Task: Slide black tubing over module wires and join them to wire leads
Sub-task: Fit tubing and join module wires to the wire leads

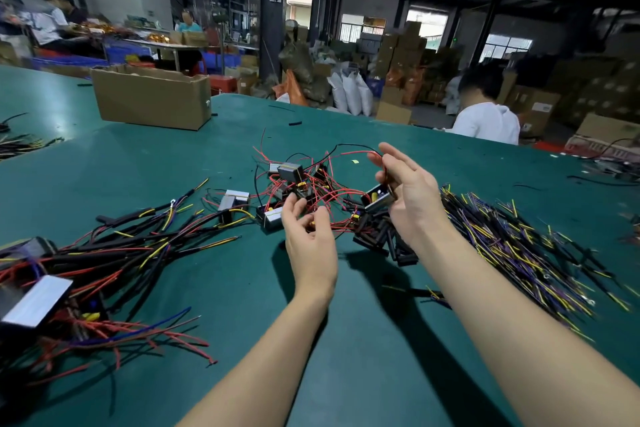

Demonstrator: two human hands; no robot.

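Far left on the desk (346,340): finished assemblies (104,253). Left hand (308,229) pinches a red module wire (313,226) from the tangle; right hand (408,191) grips a module (379,198) and its wires. Black tubing (384,236) lies under the right hand, wire leads (519,246) far right; looks like untangling, next grab a tube.

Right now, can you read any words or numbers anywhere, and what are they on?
None can be read.
Brown cardboard box on the green table: no print shows.
Stacked cartons at the back: labels too blurred.
Small black modules among red wires: no legible marks.
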